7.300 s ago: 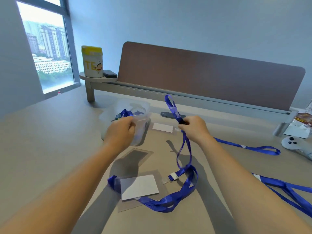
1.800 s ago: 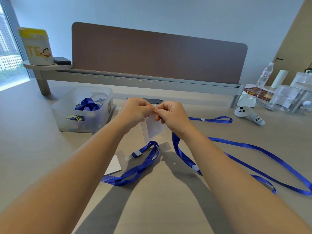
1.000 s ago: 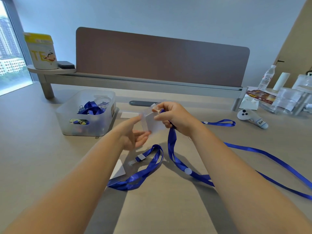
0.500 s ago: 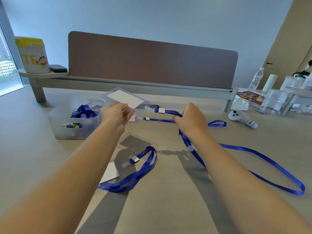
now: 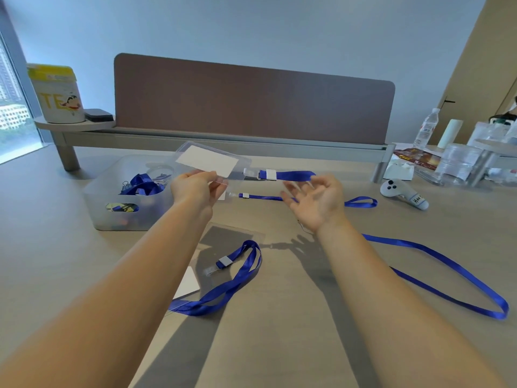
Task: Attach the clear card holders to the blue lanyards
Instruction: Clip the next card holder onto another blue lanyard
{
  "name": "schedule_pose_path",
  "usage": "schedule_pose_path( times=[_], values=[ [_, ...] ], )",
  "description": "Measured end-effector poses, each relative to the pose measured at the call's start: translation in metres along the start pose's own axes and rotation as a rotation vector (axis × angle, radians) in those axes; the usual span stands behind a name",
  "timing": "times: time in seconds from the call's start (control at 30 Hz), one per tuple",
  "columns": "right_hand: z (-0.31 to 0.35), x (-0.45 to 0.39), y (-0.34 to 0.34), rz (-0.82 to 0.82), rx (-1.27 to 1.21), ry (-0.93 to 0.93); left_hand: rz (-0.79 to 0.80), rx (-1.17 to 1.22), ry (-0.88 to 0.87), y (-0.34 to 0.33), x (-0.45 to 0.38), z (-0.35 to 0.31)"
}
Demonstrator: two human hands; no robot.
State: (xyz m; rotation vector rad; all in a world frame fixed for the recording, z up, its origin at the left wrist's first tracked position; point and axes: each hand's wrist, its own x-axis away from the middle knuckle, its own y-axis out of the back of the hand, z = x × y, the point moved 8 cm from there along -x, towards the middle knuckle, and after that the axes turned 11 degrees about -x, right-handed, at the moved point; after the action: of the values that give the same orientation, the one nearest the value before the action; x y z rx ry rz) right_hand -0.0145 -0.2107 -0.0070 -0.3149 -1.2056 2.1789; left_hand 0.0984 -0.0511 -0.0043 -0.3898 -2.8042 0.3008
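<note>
Letting go with my right hand (image 5: 316,200), fingers now spread; left hand (image 5: 195,189) pinches the card holder (image 5: 207,161), blue lanyard (image 5: 285,175) clipped on — one attached.

The card holder (image 5: 212,163) is clear glossy plastic with a matt white paper card inside. Lanyards (image 5: 447,275) look like woven blue cloth, the bin (image 5: 112,203) is frosted plastic, and the worktop (image 5: 279,345) is smooth and matt.

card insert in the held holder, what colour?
White, inside the clear card holder that the left hand pinches. Head view shows it best.
</note>
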Motion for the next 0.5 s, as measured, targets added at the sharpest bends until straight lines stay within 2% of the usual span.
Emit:
schedule_pose_path(
  times=[0.13,0.27,0.4,0.5],
  values=[
    [0.028,-0.014,0.014,-0.096,-0.167,0.141,-0.044,0.074,0.093,0.012,-0.015,0.018],
    [0.050,-0.025,0.035,-0.222,-0.112,0.210,-0.136,0.011,0.128,0.017,-0.032,0.033],
    [0.073,-0.042,0.063,-0.401,0.168,0.274,-0.131,-0.048,0.129,0.009,-0.049,0.042],
    [0.097,-0.054,0.074,-0.510,0.529,0.383,-0.225,-0.062,0.109,0.009,-0.060,0.046]
  ],
)
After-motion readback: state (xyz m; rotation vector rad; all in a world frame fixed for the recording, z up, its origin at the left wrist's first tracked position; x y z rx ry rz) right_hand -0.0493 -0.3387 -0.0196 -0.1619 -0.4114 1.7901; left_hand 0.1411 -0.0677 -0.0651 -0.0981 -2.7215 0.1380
